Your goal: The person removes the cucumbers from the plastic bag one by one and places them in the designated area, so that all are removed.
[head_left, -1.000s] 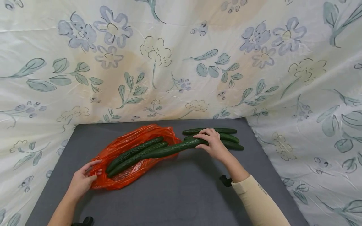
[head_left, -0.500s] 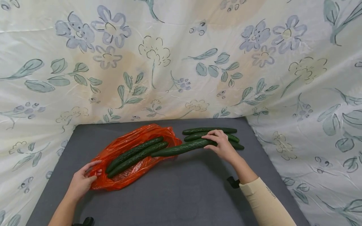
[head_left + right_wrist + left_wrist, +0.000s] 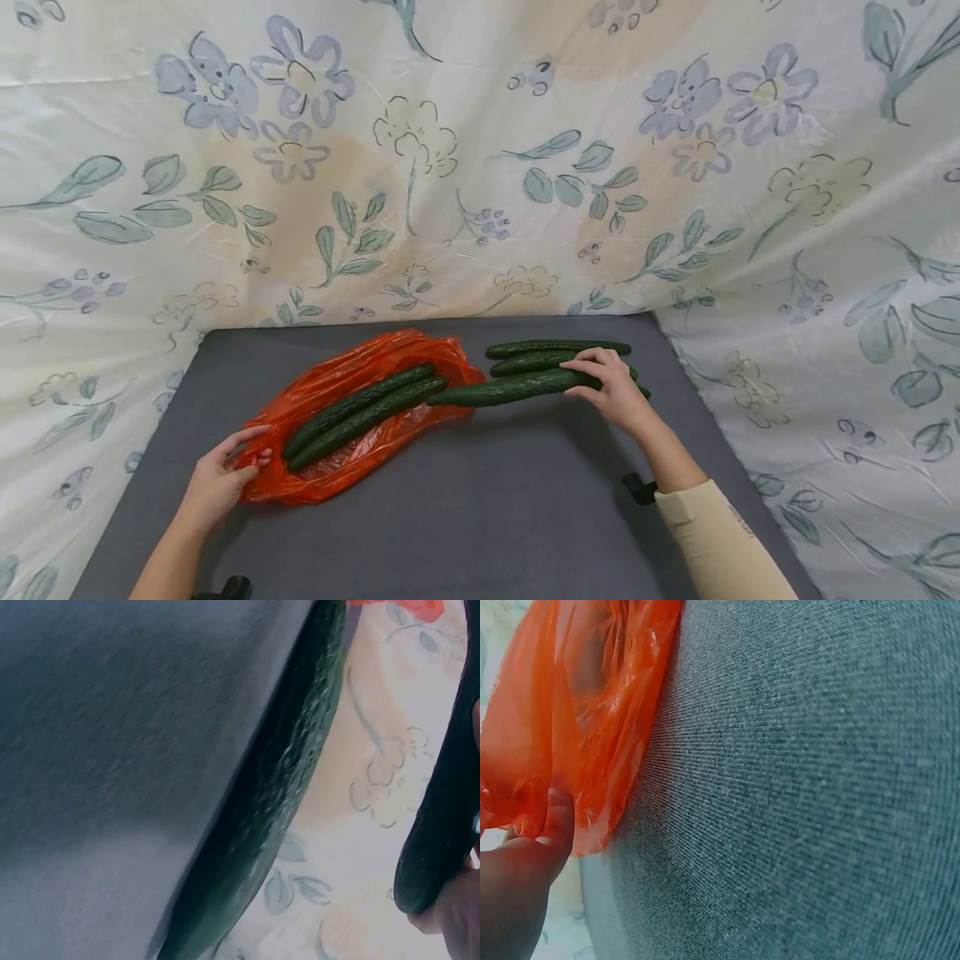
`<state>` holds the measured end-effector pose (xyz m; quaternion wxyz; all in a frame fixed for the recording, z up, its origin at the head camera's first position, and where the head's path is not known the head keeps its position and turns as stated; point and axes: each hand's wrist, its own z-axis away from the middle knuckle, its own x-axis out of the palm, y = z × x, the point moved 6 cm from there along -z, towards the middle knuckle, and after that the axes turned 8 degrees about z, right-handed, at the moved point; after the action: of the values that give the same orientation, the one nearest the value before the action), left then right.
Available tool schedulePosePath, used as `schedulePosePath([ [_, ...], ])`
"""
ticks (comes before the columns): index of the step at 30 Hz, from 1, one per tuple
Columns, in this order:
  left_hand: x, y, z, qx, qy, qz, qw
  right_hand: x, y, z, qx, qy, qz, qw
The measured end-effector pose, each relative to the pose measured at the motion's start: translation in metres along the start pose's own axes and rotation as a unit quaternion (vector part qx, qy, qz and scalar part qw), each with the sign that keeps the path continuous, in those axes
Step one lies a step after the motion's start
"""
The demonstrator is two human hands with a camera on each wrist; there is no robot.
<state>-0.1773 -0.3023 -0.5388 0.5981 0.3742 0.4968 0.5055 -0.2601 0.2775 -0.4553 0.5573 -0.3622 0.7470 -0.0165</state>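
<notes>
In the head view my left hand (image 3: 213,483) pinches the near-left edge of an orange plastic bag (image 3: 341,369). The left wrist view has the bag's film (image 3: 525,742) between thumb and fingers. Two dark green cucumbers (image 3: 367,425) lie side by side in the bag's opening. My right hand (image 3: 613,392) grips another cucumber (image 3: 506,389) by its right end, above the table. Its left tip is by the bag's right edge. Behind and partly under it are more cucumbers (image 3: 558,346) in a row; the nearest is mostly hidden. The right wrist view shows the held cucumber's end (image 3: 435,825) against my fingers.
Everything lies on a grey cloth-covered table (image 3: 420,517). A floral fabric curtain (image 3: 465,183) hangs behind it and on both sides. Black mounts (image 3: 640,489) are strapped at both wrists.
My right hand has moved right with the cucumber, drawing its left end away from over the bag toward the row of cucumbers. The left hand and bag have stayed put.
</notes>
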Motion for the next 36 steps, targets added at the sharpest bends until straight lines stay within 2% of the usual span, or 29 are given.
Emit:
schedulePosePath([
  [14,0.002,0.000,-0.001,0.012,-0.009,0.012,0.9998,-0.011,0.033,0.025,0.039,0.005,0.010,0.9992],
  [22,0.003,0.005,-0.003,0.029,-0.001,-0.002,0.9996,-0.015,0.048,0.040,0.060,0.006,0.021,0.9980],
  [26,0.001,0.005,-0.002,0.025,-0.009,0.003,0.9996,-0.014,0.052,0.046,0.062,0.006,0.028,0.9977],
  [36,0.005,0.006,-0.002,0.031,-0.019,0.002,0.9994,-0.012,0.071,0.061,0.110,-0.014,0.023,0.9936],
])
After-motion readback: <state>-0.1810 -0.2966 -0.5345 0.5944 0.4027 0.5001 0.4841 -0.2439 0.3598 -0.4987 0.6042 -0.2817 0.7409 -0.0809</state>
